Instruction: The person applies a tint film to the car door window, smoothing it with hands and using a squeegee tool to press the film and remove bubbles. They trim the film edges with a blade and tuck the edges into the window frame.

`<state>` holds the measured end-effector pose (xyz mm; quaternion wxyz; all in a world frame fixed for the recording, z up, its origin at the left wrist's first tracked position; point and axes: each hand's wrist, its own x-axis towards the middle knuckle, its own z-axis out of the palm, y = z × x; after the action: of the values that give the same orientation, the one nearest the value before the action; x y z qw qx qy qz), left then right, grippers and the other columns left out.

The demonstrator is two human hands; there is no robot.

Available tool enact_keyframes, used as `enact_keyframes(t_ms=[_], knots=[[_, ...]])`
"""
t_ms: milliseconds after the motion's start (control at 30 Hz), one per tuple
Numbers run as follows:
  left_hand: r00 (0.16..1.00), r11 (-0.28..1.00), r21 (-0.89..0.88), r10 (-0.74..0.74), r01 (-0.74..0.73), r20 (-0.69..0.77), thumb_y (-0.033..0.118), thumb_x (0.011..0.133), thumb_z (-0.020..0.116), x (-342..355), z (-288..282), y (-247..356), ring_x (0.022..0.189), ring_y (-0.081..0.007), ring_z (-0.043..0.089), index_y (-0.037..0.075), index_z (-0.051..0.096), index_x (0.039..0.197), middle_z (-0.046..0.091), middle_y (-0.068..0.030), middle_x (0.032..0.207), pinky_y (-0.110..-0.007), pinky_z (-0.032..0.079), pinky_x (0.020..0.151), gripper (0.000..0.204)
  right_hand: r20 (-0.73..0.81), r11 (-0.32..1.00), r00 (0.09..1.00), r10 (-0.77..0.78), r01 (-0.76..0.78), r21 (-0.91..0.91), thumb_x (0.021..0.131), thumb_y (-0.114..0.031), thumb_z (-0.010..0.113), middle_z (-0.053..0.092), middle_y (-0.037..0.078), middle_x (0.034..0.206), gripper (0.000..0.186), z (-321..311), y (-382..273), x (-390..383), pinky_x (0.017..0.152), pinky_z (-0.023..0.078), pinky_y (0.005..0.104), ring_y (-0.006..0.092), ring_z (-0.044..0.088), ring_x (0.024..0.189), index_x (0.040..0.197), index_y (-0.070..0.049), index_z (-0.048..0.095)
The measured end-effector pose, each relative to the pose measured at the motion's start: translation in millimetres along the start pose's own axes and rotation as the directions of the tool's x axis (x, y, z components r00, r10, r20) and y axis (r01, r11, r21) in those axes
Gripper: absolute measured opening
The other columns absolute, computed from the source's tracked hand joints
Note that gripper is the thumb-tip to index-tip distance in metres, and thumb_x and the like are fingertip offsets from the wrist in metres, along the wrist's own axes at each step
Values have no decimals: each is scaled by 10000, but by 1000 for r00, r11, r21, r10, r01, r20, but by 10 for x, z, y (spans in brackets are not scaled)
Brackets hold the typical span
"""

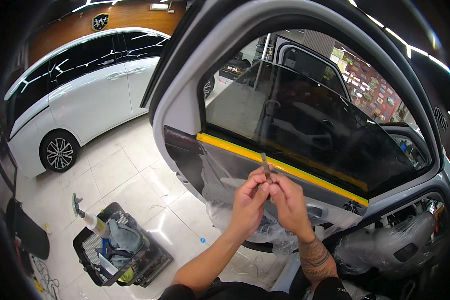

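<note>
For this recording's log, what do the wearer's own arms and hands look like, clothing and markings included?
The left hand and right hand are both ungloved, and no watch shows. The left forearm is bare and has no visible tattoo; the right forearm carries a dark, banded tattoo. Black sleeves show at the lower edge, the right one with small pale lettering.

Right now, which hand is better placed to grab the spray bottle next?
Probably the left hand: it is nearer the spray bottle at lower left; the right hand is farther across. Both hold the small tool, though.
</note>
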<state>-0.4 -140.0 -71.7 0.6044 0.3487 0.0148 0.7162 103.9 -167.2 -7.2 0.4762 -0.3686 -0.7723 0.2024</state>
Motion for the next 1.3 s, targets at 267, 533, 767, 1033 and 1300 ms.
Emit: enact_keyframes(t_ms=[267,533,767,1033,1300], knots=[[984,741,652,169,-164,54,152,933,620,490,-309,561,1057,-140,559,52,422,1467,598,-98,1250,-276,455,890,578,-30,967,998,-52,43,-250,888,-57,647,614,39,752,124,-75,-184,672,577,449,255,139,575,633,1006,-20,658],[938,533,779,277,-331,209,13,932,523,757,-471,818,1240,-320,536,-13,425,1430,570,-208,1313,-383,402,1029,508,226,244,853,-470,372,-896,709,18,630,587,67,882,446,155,-595,1086,661,482,355,233,577,769,1150,-40,673],[928,606,707,299,-365,224,57,965,473,809,-349,825,1329,-320,457,-20,368,1468,474,-212,1432,-378,340,1091,520,304,83,815,-494,392,-916,769,-92,624,567,63,869,329,231,-631,1180,643,425,319,209,553,820,1077,11,674],[956,736,611,235,-292,174,59,963,457,821,-233,815,1359,-287,419,-21,347,1484,435,-185,1470,-348,306,1111,539,340,39,805,-486,409,-912,771,-112,629,581,68,883,330,196,-649,1211,651,431,316,201,554,826,1070,22,677],[959,796,539,265,-275,98,30,951,441,840,-225,728,1294,-246,447,-23,349,1486,441,-175,1445,-320,331,1071,546,401,-2,787,-469,453,-891,752,-174,640,583,62,885,369,263,-627,1281,662,434,320,203,553,848,1040,54,673]])
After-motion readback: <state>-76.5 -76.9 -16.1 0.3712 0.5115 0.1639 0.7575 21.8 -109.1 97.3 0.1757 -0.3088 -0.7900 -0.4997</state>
